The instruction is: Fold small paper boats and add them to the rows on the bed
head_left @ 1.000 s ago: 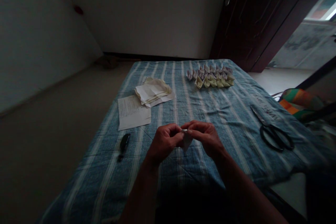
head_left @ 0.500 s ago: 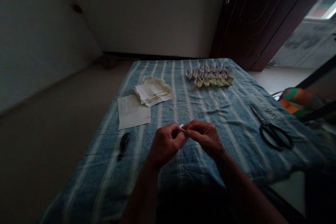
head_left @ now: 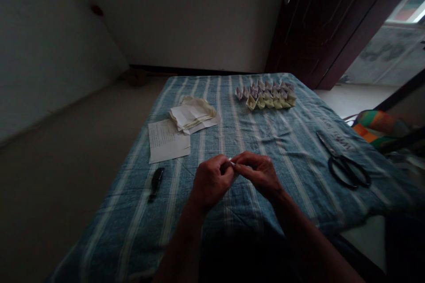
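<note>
Between my two hands, above the near middle of the table, is a small piece of white paper (head_left: 232,163), mostly hidden by the fingers. My left hand (head_left: 213,181) pinches it from the left, thumb against curled fingers. From the right, my right hand (head_left: 257,172) grips the same paper between thumb and forefinger. The fingertips of both hands nearly meet at it. Its folded shape is too small to make out.
A blue striped cloth (head_left: 229,137) covers the table. On it lie a printed sheet (head_left: 168,141), stacked paper (head_left: 192,115), a small black tool (head_left: 157,181) and black-handled scissors (head_left: 345,166). Rows of folded paper pieces (head_left: 267,96) stand at the back right.
My hands stay in nearly the same place. The white paper between the fingertips has shifted slightly, and less of it shows above them.
</note>
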Demonstrator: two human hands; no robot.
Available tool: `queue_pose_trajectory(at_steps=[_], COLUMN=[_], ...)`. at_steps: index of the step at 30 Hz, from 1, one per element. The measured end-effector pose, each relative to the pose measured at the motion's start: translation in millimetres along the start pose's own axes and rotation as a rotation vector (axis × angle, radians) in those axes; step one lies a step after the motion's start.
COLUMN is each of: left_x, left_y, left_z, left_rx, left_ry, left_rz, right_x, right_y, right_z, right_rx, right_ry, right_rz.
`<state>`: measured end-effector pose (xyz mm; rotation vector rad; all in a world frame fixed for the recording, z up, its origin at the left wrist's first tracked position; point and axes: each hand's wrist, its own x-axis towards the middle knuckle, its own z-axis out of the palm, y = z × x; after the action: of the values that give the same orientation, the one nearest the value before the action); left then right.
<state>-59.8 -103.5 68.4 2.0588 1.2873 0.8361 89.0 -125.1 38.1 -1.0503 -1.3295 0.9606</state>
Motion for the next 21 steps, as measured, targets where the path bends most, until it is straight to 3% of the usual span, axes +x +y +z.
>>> queue_pose_trajectory(at_steps=[11, 16, 21], left_x=[0.4, 0.0, -0.7], left_y=[-0.8, -1.4, -2.7], left_z=[1.4, -1.4, -2.3], left_rx=[0.017, -0.066, -0.132], left_ry=[-0.027, -0.074, -0.11], left_rz=[-0.06, -0.045, -0.061], right_x=[-0.4, -1.1, -1.0], right_y=[1.2, 2.5, 8.9], right_z=[-1.1, -4.5, -4.0], right_rx=[0.022, 0.099, 0.185], right_ry=[-0.008, -0.06, -0.001], right_rz=[-0.004, 0.072, 0.135])
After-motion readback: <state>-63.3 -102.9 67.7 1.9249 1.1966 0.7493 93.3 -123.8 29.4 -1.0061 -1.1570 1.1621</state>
